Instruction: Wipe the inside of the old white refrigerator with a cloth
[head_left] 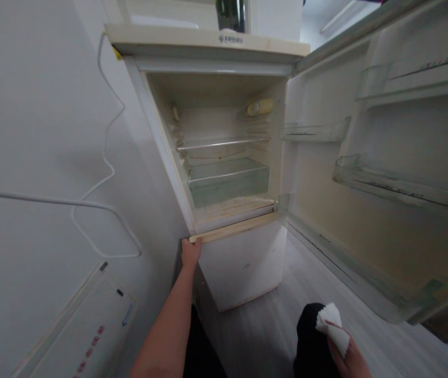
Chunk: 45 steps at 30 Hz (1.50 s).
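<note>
A white refrigerator (208, 44) stands before me with its upper door (310, 173) swung wide to the right. My left hand (191, 253) is closed on the top left corner of the lower door (243, 265), which is shut or nearly so; I cannot tell which. My right hand (352, 359) holds a folded white cloth (334, 325) with a zigzag edge, low at the right above my knee. Inside the compartment are a glass shelf (224, 143), a clear drawer (230, 184) and a yellowed lamp cover (260, 107).
Clear door racks (405, 189) line the open door, which reaches far to the right. A white cable (108, 157) hangs along the wall (31, 115) at left. A white panel with red lettering (90, 320) is at lower left. The floor (247, 336) is grey wood-look.
</note>
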Motion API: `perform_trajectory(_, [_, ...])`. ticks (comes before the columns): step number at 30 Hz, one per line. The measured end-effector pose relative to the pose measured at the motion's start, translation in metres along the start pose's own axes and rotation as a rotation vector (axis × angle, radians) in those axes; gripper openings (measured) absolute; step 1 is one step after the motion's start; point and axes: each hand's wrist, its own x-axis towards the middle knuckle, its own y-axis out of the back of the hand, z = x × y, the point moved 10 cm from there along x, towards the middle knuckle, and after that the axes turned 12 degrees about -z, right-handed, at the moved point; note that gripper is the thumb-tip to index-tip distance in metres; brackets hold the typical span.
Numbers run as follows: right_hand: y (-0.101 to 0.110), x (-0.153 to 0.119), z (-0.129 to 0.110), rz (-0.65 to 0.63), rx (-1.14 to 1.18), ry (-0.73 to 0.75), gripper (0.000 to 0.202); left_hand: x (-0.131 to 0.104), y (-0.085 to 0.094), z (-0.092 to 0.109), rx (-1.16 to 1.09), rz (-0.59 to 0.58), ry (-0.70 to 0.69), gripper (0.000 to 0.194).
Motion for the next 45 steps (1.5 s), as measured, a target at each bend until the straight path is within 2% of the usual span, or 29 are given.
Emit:
perform_trajectory(11, [0.002,-0.002,0.004,0.005,0.036,-0.074,0.043,-0.006,0.002,0.006,0.045,-0.002,-0.01,0.038])
perform_trajectory(21, [0.0,-0.002,0.002,-0.044,0.06,-0.112,0.041,-0.008,0.001,0.007,0.058,-0.001,-0.011,0.04])
perform_trajectory(30, [-0.003,-0.003,0.006,-0.059,0.035,-0.103,0.043,-0.009,0.002,0.009,0.06,0.002,-0.021,0.034])
perform_trajectory(45, [-0.007,-0.003,0.012,-0.07,0.054,-0.119,0.045,-0.008,0.0,0.005,0.021,0.008,-0.022,0.036])
